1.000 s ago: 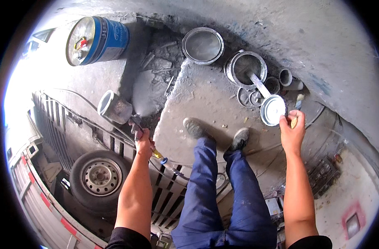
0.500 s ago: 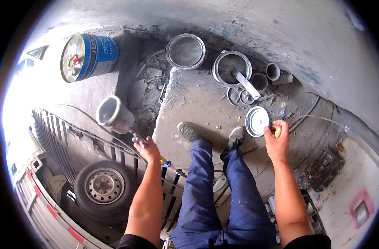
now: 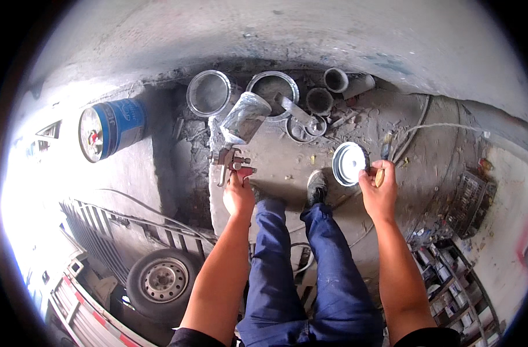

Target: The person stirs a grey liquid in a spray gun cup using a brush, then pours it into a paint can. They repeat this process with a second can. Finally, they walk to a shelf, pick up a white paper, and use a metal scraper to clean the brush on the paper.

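My left hand (image 3: 238,198) is closed around the red handle of a spray gun (image 3: 232,162). A paint-smeared cup (image 3: 245,118) sits on top of the gun, tilted to the right; its inside is hidden. In front of me on the right, my right hand (image 3: 379,196) pinches the edge of a round white lid (image 3: 349,164). The same hand also holds a small brush with a yellowish handle (image 3: 380,177), its bristles pointing away from me.
Two open paint cans, one at the left (image 3: 209,93) and one with a flat stick (image 3: 298,111) in it, stand by the far wall beside small dirty cups (image 3: 320,102). A blue drum (image 3: 116,127) is at far left. Below it lie a wheel (image 3: 163,280) and metal railing. A hose (image 3: 417,127) crosses the floor.
My left hand has swung the spray gun and cup rightward, from the far left to in front of the paint cans. The lid and brush remain in my right hand; the view has shifted.
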A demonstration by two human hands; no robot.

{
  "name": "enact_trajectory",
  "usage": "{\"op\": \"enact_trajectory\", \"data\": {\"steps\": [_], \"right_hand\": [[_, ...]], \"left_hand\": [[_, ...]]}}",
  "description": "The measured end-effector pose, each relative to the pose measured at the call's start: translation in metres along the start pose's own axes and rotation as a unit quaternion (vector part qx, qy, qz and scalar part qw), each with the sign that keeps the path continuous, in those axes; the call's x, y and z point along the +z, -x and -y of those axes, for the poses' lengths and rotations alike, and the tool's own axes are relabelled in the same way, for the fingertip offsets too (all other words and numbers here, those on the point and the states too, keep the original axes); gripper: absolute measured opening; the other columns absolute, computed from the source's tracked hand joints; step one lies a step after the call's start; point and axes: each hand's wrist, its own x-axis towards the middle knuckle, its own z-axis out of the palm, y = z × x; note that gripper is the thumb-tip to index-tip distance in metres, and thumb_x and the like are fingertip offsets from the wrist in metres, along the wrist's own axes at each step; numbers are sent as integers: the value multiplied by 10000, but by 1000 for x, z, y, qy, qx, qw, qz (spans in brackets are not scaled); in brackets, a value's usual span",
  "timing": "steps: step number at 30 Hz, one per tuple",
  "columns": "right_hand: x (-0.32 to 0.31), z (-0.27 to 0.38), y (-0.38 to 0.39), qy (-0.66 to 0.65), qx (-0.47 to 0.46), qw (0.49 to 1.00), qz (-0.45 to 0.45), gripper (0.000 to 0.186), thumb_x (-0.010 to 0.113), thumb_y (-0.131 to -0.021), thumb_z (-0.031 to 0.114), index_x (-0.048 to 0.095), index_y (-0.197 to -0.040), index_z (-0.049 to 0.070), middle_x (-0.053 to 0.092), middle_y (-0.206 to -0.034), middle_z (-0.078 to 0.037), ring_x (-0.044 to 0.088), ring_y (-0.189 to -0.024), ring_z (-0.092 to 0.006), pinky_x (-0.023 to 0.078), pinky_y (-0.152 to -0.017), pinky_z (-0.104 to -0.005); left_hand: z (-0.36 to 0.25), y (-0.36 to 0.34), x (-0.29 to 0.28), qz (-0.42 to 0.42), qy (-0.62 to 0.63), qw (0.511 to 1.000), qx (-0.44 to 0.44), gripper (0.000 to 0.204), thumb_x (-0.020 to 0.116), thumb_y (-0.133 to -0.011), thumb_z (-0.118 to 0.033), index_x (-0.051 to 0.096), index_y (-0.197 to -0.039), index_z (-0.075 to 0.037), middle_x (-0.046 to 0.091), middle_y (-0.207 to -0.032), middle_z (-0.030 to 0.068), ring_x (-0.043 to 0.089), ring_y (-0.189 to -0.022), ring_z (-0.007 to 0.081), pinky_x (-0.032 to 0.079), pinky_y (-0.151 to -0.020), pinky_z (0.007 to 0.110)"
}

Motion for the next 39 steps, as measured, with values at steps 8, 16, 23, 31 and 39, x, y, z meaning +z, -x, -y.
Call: {"op": "enact_trajectory", "data": {"steps": [8, 16, 23, 31, 39], "right_hand": [[-20, 4, -13, -40, 25, 999, -1, 320, 696, -796, 96, 497, -1036, 26, 628, -814, -74, 595, -707, -135, 494, -684, -295], [21, 80, -25, -205, -32, 977, 48, 301, 682, -832, 62, 478, -1053, 41, 581, -836, -42, 571, -724, -101, 486, -655, -251], [92, 64, -78, 180, -159, 970, -29, 310, 709, -788, 122, 533, -1020, 15, 626, -899, -91, 621, -799, -175, 503, -691, -332], [131, 65, 3, 12, -5, 990, 141, 237, 629, -844, 51, 464, -1014, 66, 558, -858, -43, 561, -676, -113, 497, -565, -261], [273, 171, 69, -25, -72, 951, 299, 314, 618, -796, 0, 460, -1066, 31, 544, -954, -83, 553, -732, -111, 503, -570, -249]], "left_hand": [[-26, 13, -10, -15, -44, 999, 12, 335, 595, -858, -265, 548, -1101, -39, 649, -963, 223, 625, -892, 405, 486, -778, 496], [16, 31, -30, 26, 159, 987, -11, 161, 603, -834, -158, 521, -886, -30, 589, -724, 153, 585, -655, 339, 443, -609, 410], [121, 74, -19, 28, 263, 962, -72, 206, 673, -791, -182, 591, -879, -16, 552, -657, 56, 500, -611, 153, 422, -584, 329], [200, 134, -40, 21, 462, 862, -207, 251, 705, -840, -223, 542, -809, -35, 530, -707, -19, 450, -670, 80, 395, -622, 261], [245, 132, -124, -64, 661, 708, -238, 130, 621, -888, -97, 516, -818, -67, 465, -705, -56, 410, -652, 59, 348, -599, 222]]}}
